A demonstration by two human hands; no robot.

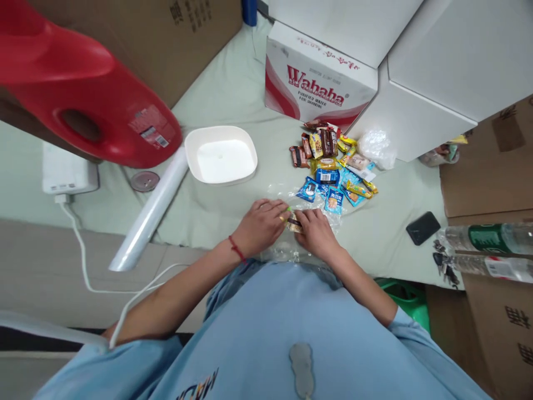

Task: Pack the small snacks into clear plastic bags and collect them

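Close to my body, my left hand (263, 226) and my right hand (317, 233) meet over a small wrapped snack (295, 223), yellowish with a dark band. Fingers of both hands close on it from either side and cover part of it. Under and around my hands lies a crinkled clear plastic sheet (287, 253); whether it is a bag I cannot tell. Just beyond my right hand is a pile of wrapped snacks, with blue packets (334, 199) nearest, and brown bars (328, 143) and yellow packets (358, 190) behind.
A white plastic tub (220, 158) stands left of the pile. Beside it lie a clear film roll (152, 208) and a red jug (95, 94). A Wahaba-style water carton (318, 83) is behind. At right are a black phone (422, 228), keys (445, 264) and two bottles (491, 238).
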